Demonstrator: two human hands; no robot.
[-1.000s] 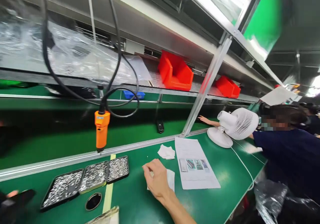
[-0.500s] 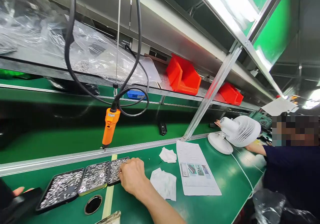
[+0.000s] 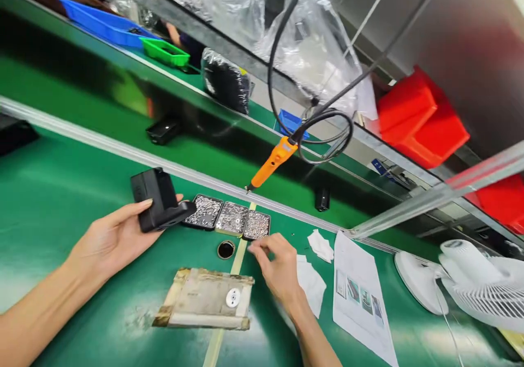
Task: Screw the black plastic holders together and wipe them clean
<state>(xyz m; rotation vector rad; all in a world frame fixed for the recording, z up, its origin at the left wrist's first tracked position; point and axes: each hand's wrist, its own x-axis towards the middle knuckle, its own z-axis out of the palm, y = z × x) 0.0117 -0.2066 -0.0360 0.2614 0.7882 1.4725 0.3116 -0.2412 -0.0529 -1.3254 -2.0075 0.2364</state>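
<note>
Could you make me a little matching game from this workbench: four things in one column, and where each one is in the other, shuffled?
Things
1. Black plastic part
2. Orange electric screwdriver
3. Electric fan
4. Round white disc

Places
A. Lying on the taped board
B. Standing to the right of the printed sheet
C. Held in the left hand
D. Hanging above the bench

Right pairs: 1-C, 2-D, 3-B, 4-A
</note>
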